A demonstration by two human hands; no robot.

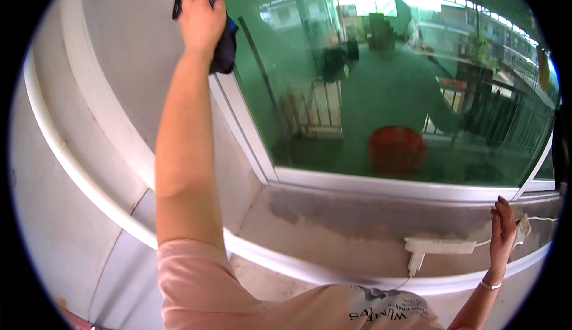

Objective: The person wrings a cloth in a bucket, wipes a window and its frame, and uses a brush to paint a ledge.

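Note:
My left hand (201, 23) is raised high at the upper left, its fingers wrapped over a dark grey and blue cloth (224, 52). That cloth lies at the white window frame (252, 137), against its left side and the edge of the green-tinted glass (384, 84). Lower down on the right, my right hand (503, 234) is seen nearly edge-on, fingers stretched upward, nothing visible in it. Its fingertips are near the frame's bottom rail (393, 187); whether they touch it I cannot tell.
On the stained windowsill (321, 236) lies a white power strip (440, 246) with a plug (416, 263) in it. A white adapter (523, 231) with a cord is beside my right hand. White pipe (58, 146) runs along the wall. A red tub (397, 149) appears through or in the glass.

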